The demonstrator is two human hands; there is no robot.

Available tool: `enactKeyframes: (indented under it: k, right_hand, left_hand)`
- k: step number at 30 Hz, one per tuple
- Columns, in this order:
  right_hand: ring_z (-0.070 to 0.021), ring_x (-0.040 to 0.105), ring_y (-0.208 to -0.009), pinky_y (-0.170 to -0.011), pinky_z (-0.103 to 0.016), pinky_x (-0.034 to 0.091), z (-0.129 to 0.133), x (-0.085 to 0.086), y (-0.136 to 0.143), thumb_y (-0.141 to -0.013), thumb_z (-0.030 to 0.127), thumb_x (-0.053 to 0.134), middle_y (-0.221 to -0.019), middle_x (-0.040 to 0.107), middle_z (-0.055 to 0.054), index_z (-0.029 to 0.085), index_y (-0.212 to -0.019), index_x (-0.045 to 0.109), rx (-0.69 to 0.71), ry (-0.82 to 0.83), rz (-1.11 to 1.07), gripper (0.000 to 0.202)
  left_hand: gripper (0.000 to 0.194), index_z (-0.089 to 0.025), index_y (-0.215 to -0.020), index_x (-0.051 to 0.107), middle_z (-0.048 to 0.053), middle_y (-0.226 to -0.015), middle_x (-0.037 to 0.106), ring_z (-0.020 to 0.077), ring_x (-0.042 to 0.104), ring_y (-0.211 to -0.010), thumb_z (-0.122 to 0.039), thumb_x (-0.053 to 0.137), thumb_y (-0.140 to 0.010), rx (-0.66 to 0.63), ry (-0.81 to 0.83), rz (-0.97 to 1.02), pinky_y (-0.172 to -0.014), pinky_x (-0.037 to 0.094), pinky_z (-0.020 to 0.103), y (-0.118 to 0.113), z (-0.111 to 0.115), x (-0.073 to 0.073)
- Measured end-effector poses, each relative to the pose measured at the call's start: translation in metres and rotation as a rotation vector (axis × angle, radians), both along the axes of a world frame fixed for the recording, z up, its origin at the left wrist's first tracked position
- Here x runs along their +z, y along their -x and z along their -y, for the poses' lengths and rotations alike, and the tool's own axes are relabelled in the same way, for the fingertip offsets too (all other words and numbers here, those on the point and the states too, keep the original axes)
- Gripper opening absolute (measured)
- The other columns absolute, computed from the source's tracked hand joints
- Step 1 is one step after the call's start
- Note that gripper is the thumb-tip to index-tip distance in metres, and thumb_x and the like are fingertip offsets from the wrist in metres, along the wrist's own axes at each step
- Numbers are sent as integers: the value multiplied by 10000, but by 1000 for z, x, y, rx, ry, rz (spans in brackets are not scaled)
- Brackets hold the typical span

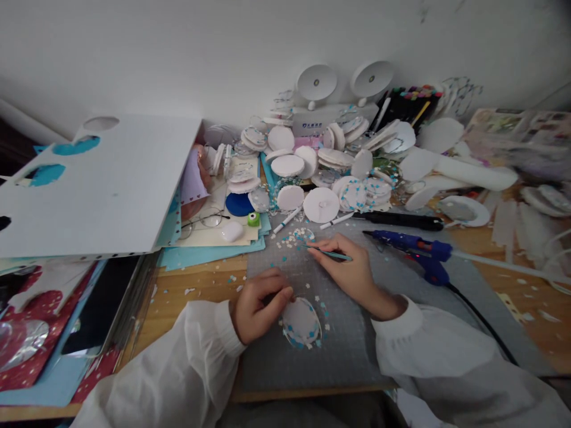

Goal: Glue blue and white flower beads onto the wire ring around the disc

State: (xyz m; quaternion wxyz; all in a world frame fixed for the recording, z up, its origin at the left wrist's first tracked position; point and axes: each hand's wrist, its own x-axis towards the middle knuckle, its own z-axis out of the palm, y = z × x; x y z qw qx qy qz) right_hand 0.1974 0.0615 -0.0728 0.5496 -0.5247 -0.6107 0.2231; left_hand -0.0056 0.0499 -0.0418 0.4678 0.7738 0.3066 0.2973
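Observation:
In my right hand [350, 270] is a slim pair of teal tweezers [334, 255], pinched between thumb and fingers. Their tips reach the edge of a small pile of white and blue flower-shaped bits [292, 239] on the grey cutting mat [352, 351]. My left hand [263, 306] is curled, its thumb and fingertips closed at the upper left rim of a round white disc [301, 318]. That disc lies flat on the mat, with blue and white bits along its lower edge and a thin ring around it. Whether the tweezers hold a bit is too small to tell.
A blue glue gun [410, 245] with its cord lies right of my right hand. Many white discs [321, 205] are heaped behind the mat. Two white markers [288, 220], glasses [210, 220] and blue paper [214, 252] sit left. A large white board [116, 190] stands farther left.

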Motion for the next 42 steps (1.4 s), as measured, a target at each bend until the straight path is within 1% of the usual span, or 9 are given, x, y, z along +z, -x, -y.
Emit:
enactKeyframes:
  k: [5,12,17,21,25,27,30,34,42]
  right_hand:
    - [-193,707,-779,-714,-327,560,2,2,1,-743,185,676,-741,715,-11,219,-682,540,17,-2,15,153]
    - [-206,696,-830,-721,-330,535,-1,0,-6,-756,193,661,-777,707,-34,213,-692,535,-64,-15,36,143]
    - [-205,694,-814,-710,-343,538,-2,-1,-8,-767,223,652,-783,709,-34,222,-694,540,-78,-1,60,134]
    - [-206,692,-837,-716,-339,532,0,3,-7,-770,203,651,-781,705,-35,223,-690,552,-95,-27,62,129]
    - [-215,695,-848,-716,-344,537,6,12,-7,-755,172,669,-788,703,-30,229,-692,530,-107,-84,11,163]
    - [-215,701,-830,-719,-342,543,11,19,-6,-733,137,686,-781,702,-19,230,-696,518,-61,-95,-47,196]
    - [-207,710,-796,-695,-320,557,23,29,-2,-709,86,697,-763,702,6,230,-699,510,79,-66,-117,236]
    - [-207,712,-794,-658,-311,570,35,32,3,-708,73,693,-755,702,17,236,-701,509,228,-23,-121,246]
    - [-207,710,-800,-636,-306,570,35,26,3,-713,104,697,-756,706,11,235,-694,500,275,37,-115,237]
  left_hand:
    - [385,-133,-692,626,63,-661,578,162,537,-674,-308,387,-938,38,18,15,-639,413,278,1,0,-1]
    - [376,-127,-693,634,60,-669,573,156,542,-671,-293,399,-935,40,31,5,-637,414,273,0,0,0]
    - [377,-136,-683,636,55,-653,575,153,536,-659,-295,405,-934,26,18,5,-628,410,274,0,0,-2]
    - [367,-133,-694,638,57,-662,578,155,541,-668,-298,411,-931,48,29,7,-635,414,276,1,-1,-4]
    - [348,-142,-719,650,49,-689,589,155,549,-678,-310,428,-927,119,59,17,-651,422,276,1,-1,-5]
    - [308,-143,-749,660,48,-708,607,157,558,-692,-315,463,-911,183,82,32,-663,428,273,0,-1,-5]
    - [245,-145,-820,683,44,-740,636,156,563,-692,-316,517,-878,285,153,63,-652,433,262,-2,-2,-4]
    - [199,-158,-864,694,43,-796,667,168,582,-729,-313,572,-838,372,280,113,-658,444,263,-3,-4,-4]
    - [178,-142,-799,675,43,-736,633,161,567,-699,-310,618,-805,325,291,166,-646,444,261,-3,-4,-6]
